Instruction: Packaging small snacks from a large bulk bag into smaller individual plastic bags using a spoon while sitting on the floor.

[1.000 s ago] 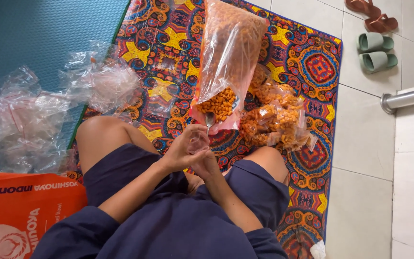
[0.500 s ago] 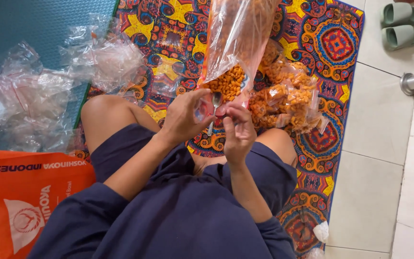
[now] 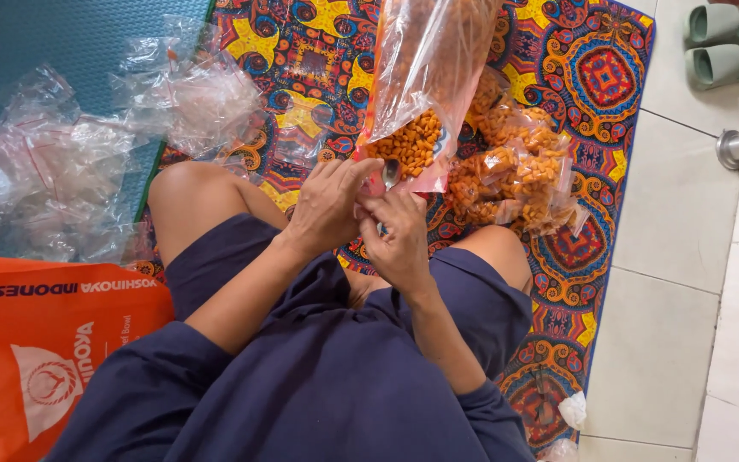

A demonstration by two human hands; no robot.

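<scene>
The person sits cross-legged, knees bare, both forearms reaching forward over the lap. The left hand (image 3: 328, 208) and right hand (image 3: 397, 235) meet close together, fingers curled, fingertips touching in a pinching grip.

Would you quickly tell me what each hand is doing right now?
Left hand: closed on the lower edge of the large snack bag.
Right hand: fingers pinched at the same edge.
</scene>
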